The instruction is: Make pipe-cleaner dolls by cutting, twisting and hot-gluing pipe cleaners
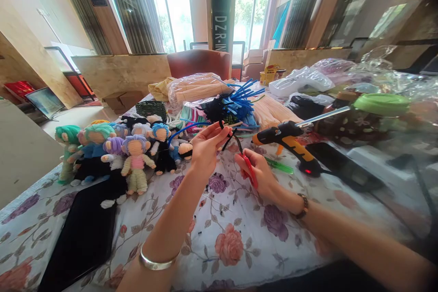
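Black stem (225,145) seems light, bendy, best pinched near one end; left hand (207,145) pinches it, right hand (263,174) grips scissors (252,176)

Glossy plastic handles, red, on the scissors (249,169); smooth, shiny metal bangle (157,260); fuzzy dolls (137,159) at left; smooth, glossy black tablet (84,232).

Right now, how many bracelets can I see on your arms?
2: a smooth, shiny silver metal bangle around the left forearm, and a narrow dark brown bracelet around the right wrist. No others show.
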The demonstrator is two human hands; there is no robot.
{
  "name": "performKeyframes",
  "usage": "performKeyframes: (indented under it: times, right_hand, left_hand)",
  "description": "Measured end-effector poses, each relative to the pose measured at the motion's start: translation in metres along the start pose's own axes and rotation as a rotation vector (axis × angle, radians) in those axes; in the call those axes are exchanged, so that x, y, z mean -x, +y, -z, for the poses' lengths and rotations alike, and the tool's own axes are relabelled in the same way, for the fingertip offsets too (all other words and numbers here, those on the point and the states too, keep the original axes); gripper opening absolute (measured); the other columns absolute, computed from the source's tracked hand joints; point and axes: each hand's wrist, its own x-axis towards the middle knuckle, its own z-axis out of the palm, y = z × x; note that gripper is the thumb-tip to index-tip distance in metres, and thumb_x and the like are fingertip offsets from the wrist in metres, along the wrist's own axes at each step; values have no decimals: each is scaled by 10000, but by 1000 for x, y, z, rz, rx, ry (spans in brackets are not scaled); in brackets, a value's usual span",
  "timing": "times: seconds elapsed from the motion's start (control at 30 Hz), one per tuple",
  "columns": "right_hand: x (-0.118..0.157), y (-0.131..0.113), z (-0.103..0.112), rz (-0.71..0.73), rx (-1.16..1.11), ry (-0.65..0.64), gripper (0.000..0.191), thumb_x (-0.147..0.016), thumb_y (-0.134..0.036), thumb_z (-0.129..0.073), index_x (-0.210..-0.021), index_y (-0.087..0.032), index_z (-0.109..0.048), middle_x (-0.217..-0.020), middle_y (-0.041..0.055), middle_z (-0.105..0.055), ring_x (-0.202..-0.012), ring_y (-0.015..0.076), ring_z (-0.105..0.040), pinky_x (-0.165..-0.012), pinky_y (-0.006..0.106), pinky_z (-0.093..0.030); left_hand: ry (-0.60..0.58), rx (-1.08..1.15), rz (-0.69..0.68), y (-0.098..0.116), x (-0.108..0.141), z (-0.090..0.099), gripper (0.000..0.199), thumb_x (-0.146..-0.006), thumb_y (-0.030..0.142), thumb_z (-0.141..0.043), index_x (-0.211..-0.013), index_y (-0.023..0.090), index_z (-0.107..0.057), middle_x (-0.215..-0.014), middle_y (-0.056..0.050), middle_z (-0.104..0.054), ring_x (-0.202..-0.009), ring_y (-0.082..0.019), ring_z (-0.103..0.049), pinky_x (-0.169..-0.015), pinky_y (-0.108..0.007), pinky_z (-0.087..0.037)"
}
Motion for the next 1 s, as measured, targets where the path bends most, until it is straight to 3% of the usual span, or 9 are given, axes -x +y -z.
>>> performKeyframes:
  times: [0.17,0.4,1.0]
  right_hand:
    - [1,-4,-1,-42,-90,-51,458,-792,-602,-542,-638,-209,-363,-521,-53,-424,-459,92,-400,-441,245,-295]
    - [2,-6,-2,-67,-105,-97,442,-807,-591,-526,-650,-205,-381,-499,-57,-419,-424,75,-357,-395,226,-238]
    - [1,-8,-7,-87,-127,-57,472,-772,-616,-535,-607,-211,-358,-456,-57,-396,-402,76,-341,-394,235,-234]
  left_hand:
    - [20,40,79,1,0,-1,126,-591,71,-771,-674,118,-689,-673,-8,-691,-659,-97,-666,-818,-252,-521]
    - [45,78,186,-2,-1,-1,102,-660,80,-732,-625,126,-648,-652,-4,-686,-659,-76,-655,-750,-195,-514]
    - [77,127,197,-7,1,-3,131,-695,42,-691,-599,121,-648,-625,-5,-677,-632,-75,-644,-770,-210,-492]
